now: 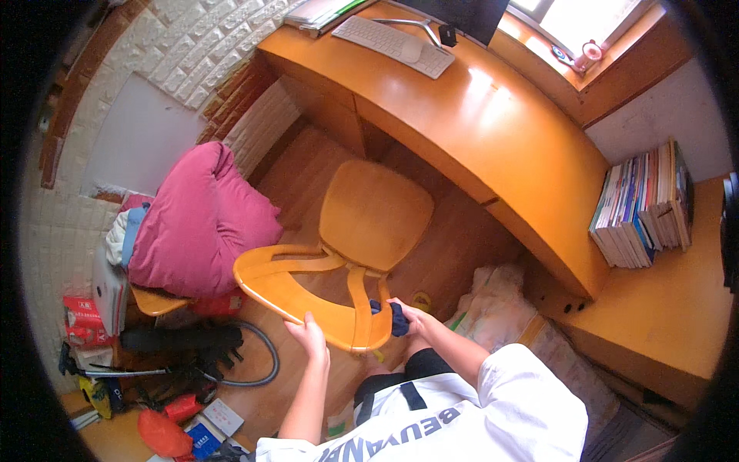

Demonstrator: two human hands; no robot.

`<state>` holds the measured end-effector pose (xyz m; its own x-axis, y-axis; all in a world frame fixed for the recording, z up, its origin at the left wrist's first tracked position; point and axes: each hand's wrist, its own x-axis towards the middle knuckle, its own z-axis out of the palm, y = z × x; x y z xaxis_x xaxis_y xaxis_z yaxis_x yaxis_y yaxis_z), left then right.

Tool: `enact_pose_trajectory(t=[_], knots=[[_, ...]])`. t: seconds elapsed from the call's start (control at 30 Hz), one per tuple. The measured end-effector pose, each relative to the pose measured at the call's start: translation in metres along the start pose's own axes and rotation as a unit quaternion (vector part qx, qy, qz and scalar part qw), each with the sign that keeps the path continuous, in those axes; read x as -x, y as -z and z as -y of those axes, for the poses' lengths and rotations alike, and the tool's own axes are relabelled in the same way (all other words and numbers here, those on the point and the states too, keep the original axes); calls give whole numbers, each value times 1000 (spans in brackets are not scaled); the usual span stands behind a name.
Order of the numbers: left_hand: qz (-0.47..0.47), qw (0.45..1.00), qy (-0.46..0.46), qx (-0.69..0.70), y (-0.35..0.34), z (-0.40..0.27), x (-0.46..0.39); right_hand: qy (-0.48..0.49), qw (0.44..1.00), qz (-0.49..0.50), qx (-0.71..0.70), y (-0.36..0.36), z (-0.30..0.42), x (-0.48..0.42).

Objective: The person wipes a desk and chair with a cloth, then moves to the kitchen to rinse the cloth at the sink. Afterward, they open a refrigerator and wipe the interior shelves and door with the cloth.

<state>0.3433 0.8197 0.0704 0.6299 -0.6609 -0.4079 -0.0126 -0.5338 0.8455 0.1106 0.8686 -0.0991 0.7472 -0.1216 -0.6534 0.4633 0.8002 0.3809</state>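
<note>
A yellow-brown wooden chair (pixel 376 215) stands in front of me, its seat toward the desk and its curved backrest (pixel 314 309) toward my body. My left hand (pixel 310 336) grips the top rail of that backrest near its middle. In my right hand (pixel 414 319) is a dark blue cloth (pixel 398 321), pressed against the outer right post of the backrest. Part of the cloth shows through the gap beside the post. The fingers of my right hand are partly hidden behind the cloth and the chair.
A curved wooden desk (pixel 427 115) bears a white keyboard (pixel 392 46). Magazines and books (pixel 642 205) stand at its right. Pink bedding (pixel 202 225) is piled at left, above a black vacuum hose (pixel 268 346). Patterned bedding (pixel 496 312) lies to my right. Red bags and papers (pixel 219 417) sit at lower left.
</note>
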Motion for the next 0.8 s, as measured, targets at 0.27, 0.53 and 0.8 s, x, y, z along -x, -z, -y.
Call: enact_pose_trajectory(t=[0.27, 0.53, 0.8], knots=[[4, 999, -53, 11, -131, -53, 5, 39, 998, 35, -22, -8, 93, 63], [-3, 996, -66, -68, -267, -109, 3, 300, 948, -92, 51, 14, 138, 145], [-43, 986, -80, -140, -383, -164, -21, 307, 876, -325, 178, 36, 108, 268]])
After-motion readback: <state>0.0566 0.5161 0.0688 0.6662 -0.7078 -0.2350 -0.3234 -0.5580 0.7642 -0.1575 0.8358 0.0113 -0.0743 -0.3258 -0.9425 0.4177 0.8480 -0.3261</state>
